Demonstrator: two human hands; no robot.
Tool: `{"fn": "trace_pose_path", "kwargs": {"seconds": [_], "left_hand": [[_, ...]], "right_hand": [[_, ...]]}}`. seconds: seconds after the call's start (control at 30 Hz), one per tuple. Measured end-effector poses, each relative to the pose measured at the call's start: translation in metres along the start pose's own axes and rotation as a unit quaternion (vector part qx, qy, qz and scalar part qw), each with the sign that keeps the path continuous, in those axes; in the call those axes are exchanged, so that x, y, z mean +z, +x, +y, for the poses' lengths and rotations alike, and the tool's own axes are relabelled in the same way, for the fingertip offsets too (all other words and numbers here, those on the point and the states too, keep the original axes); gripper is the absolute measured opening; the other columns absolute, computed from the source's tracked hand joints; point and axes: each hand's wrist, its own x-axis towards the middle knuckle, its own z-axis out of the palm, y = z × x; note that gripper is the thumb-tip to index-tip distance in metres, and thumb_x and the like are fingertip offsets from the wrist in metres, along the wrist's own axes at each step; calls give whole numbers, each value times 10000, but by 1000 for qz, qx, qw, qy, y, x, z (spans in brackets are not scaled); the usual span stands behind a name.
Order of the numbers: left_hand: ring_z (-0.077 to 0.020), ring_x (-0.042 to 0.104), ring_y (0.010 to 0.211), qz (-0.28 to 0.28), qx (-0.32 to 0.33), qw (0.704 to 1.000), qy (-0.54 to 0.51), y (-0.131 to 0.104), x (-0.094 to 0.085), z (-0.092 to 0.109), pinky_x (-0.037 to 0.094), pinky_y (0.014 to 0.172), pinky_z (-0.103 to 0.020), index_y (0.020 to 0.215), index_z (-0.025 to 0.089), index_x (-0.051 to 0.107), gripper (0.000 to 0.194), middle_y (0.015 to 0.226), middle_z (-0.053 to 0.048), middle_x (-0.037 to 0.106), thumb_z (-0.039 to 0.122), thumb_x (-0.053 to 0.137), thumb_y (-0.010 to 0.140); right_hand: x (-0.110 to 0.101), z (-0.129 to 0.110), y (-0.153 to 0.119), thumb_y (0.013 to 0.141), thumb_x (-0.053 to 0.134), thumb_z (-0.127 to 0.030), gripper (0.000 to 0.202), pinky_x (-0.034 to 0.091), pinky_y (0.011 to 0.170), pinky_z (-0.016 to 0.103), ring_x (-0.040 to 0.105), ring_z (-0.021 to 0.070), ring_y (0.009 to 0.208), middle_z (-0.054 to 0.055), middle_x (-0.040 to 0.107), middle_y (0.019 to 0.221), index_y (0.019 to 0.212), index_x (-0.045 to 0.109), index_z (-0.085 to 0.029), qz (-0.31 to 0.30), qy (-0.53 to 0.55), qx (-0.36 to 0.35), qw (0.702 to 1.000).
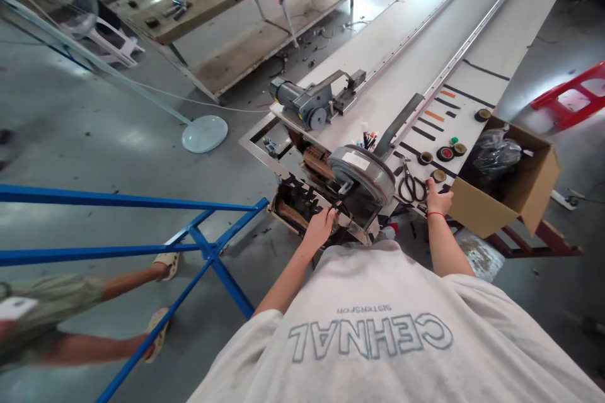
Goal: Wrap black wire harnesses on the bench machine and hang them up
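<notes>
My left hand is at the end of the metal frame, below a grey reel of flat strip. Its fingers are closed around something small and dark that I cannot make out. My right hand rests at the near edge of the white conveyor table, its fingers apart. Just left of it lie black-handled scissors. A roll of tape sits right beyond its fingertips. Black strips and orange strips are stuck on the tabletop further away.
An open cardboard box with plastic-wrapped contents stands at the right. A motor is mounted at the table's left corner. Blue metal rails are on the left, with a person's legs beyond. A fan base stands on the floor.
</notes>
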Motion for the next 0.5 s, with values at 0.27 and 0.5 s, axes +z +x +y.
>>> {"fn": "trace_pose_path", "kwargs": {"seconds": [0.27,0.5], "left_hand": [[-149,584,627,-26,5,997,-72,-18,-2,-21,407,629,-238,871,183,586,372,655,-4,608,450,339,954],[-182,628,704,-7,-5,999,-47,-32,10,-36,423,677,-258,825,191,577,386,712,-37,649,454,323,948]], "right_hand": [[-1,1,2,701,598,-737,856,408,1013,457,531,369,1204,281,570,1234,1236,486,-79,-6,-12,-9,1000],[-4,-2,-1,726,609,-698,800,406,1017,441,523,363,1214,277,569,1236,1214,502,-74,-12,-2,-11,1000]]}}
